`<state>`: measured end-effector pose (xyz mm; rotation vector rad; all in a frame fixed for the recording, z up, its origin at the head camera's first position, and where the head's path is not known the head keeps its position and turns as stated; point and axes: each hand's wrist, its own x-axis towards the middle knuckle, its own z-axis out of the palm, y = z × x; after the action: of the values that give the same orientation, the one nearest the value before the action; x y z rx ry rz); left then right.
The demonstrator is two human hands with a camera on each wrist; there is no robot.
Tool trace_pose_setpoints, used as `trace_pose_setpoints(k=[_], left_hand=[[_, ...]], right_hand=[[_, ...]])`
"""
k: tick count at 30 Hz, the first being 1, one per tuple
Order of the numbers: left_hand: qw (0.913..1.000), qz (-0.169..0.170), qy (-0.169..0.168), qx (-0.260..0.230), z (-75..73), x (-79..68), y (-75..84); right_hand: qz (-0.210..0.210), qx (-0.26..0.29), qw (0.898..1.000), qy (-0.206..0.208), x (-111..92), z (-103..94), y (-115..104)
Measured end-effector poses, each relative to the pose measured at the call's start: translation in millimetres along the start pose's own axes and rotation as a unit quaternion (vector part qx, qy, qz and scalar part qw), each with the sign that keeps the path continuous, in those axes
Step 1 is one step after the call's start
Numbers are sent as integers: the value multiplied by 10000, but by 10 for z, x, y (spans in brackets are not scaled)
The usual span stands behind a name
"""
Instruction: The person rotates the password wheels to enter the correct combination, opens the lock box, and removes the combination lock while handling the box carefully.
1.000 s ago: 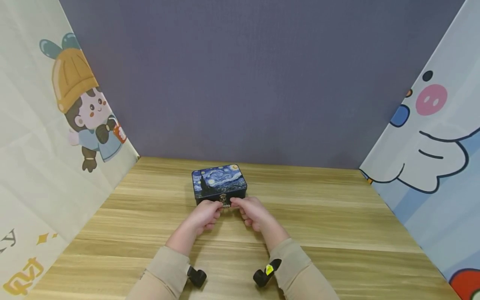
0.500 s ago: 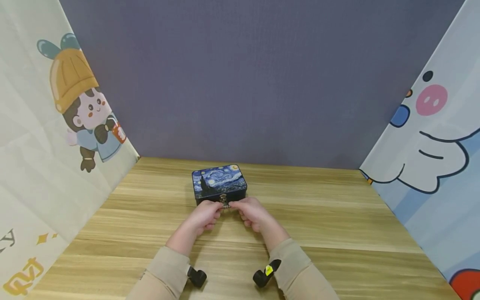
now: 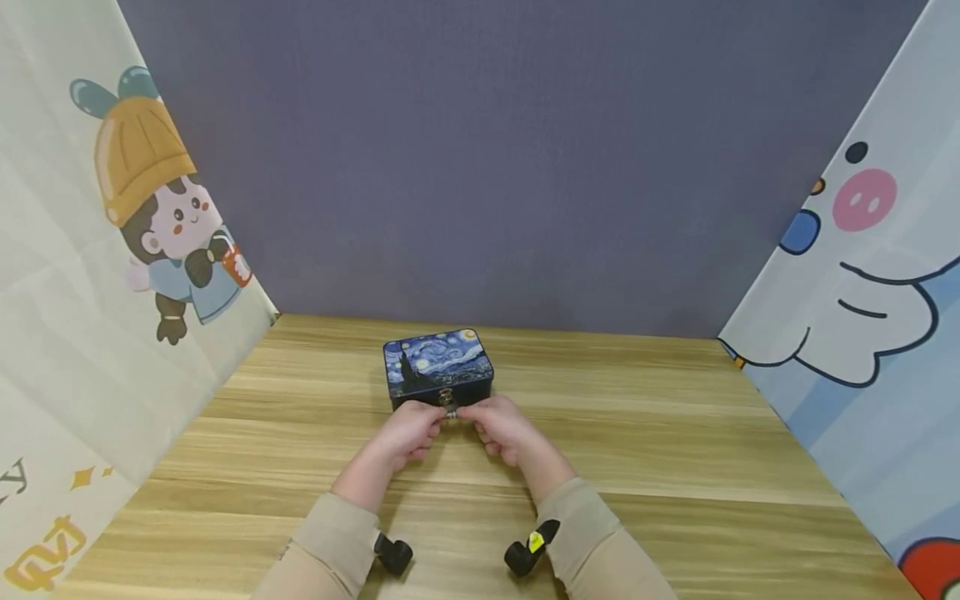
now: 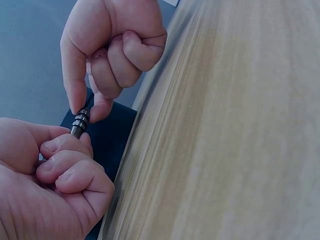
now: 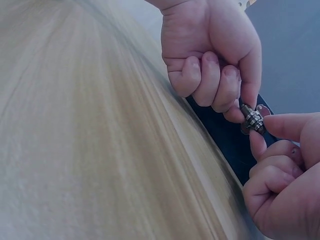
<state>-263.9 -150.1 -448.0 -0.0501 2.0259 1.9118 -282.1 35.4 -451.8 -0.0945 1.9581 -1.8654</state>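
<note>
A small dark tin box (image 3: 438, 360) with a swirling blue night-sky picture on its lid lies closed on the wooden table. At its front clasp (image 3: 446, 396) is a small metal combination lock (image 5: 254, 119) with ridged number dials. My left hand (image 3: 408, 432) pinches one end of the lock between thumb and index finger, its other fingers curled in. From the other side, my right hand (image 3: 508, 429) has thumb and index finger pinched around the dial end. The dials show between the fingertips in both wrist views; their numbers are too small to read.
The wood-grain table (image 3: 637, 450) spreads out around the box. A grey-purple panel (image 3: 495, 167) stands behind it, and printed cloths hang along the left (image 3: 52, 333) and right (image 3: 885, 333) sides. Black wrist cameras (image 3: 393, 554) sit by both cuffs.
My right thumb and fingertips have shifted slightly left on the lock. The left hand and the box have stayed in place.
</note>
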Motion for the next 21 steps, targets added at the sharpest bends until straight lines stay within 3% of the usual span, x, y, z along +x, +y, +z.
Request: trace_pose_setpoints(k=[21], left_hand=[[9999, -61, 111, 5, -4, 20, -13]], right_hand=[[155, 265, 9995, -92, 5, 38, 22]])
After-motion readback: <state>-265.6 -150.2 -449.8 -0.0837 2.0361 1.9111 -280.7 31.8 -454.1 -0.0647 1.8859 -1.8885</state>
